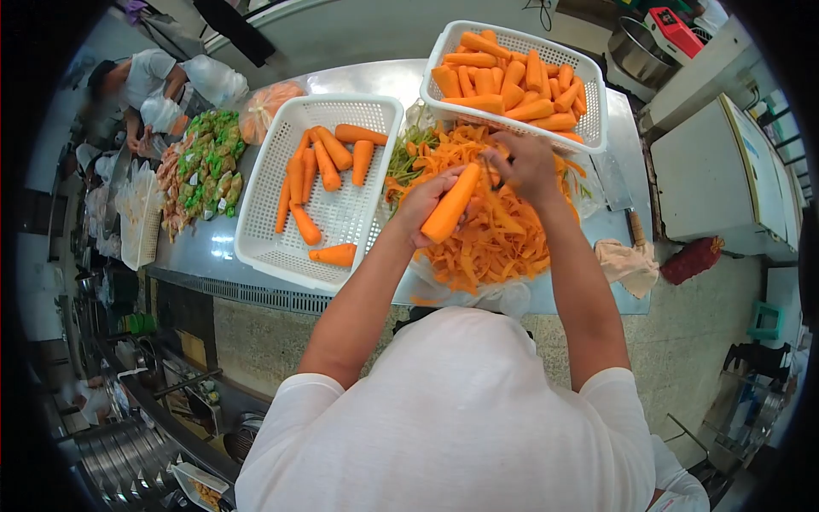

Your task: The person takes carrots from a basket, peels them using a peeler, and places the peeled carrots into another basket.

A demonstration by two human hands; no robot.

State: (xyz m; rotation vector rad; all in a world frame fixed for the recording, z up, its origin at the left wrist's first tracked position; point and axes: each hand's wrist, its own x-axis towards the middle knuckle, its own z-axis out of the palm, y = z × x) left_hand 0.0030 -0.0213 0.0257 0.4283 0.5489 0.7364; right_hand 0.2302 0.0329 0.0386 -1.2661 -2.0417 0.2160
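Note:
My left hand is closed around a carrot, which is tilted with its thick end toward me. At the carrot's far end, my right hand is closed on a peeler, mostly hidden by the fingers. Below both hands spreads a heap of orange carrot peelings, with some green trimmings at its left. A white perforated basket to the left holds several smooth carrots. Behind my right hand, a second white basket is piled with carrots.
A cleaver and a cloth lie at the metal table's right side. Bagged green and orange vegetables cover the left end, near another person. A white chest stands at the right.

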